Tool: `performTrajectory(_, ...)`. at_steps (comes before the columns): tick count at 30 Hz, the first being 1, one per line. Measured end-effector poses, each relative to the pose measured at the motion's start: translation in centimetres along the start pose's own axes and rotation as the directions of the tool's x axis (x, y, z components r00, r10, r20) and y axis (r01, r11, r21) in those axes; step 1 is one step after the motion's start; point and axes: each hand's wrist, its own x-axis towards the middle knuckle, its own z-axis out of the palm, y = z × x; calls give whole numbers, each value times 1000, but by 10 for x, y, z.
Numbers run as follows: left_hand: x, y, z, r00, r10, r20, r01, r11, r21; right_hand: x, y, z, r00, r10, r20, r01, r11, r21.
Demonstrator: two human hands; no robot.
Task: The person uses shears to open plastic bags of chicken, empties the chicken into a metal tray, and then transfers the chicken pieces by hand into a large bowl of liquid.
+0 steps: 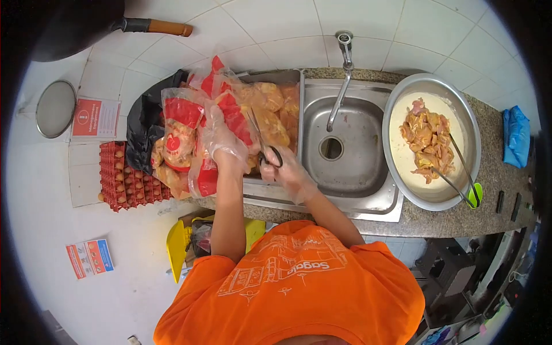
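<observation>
My right hand (289, 172), in a clear plastic glove, grips a pair of scissors (276, 156) by its black handle. The blades point up and away, beside a clear plastic bag with red print (234, 118). Also gloved, my left hand (221, 137) has its fingers closed on that bag. Raw chicken pieces (270, 123) fill a metal tray (301, 98) just beyond both hands, partly covered by the bag. More bagged chicken (177, 141) is piled to the left, against a black plastic bag (146, 121).
A steel sink (356, 115) with a tap (343, 86) lies right of the tray. Farther right, a large metal bowl (390, 138) holds chicken in pale batter, with tongs (457, 150) resting inside. Red egg trays (123, 184) are stacked at left. A pan (80, 29) hangs upper left.
</observation>
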Motion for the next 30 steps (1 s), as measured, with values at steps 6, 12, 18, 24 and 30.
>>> performTrajectory(6, 18, 19, -4, 998, -60, -8, 61, 996, 61, 6, 12, -13, 995, 41, 93, -56, 984, 170)
performTrajectory(12, -6, 21, 2, 987, -16, 160, -12, 985, 175, 17, 18, -18, 980, 142, 139, -180, 929, 324)
performTrajectory(18, -21, 8, -2, 991, 89, 104, -106, 979, 173, 75, -20, -15, 982, -124, -141, 181, 814, 552)
performTrajectory(24, -15, 17, -17, 998, 15, 56, -18, 998, 66, 59, -55, -41, 968, -173, 179, 73, 886, 458)
performTrajectory(30, -21, 28, -27, 972, 13, 234, -55, 983, 175, -3, 9, -22, 944, 297, 144, -326, 905, 272)
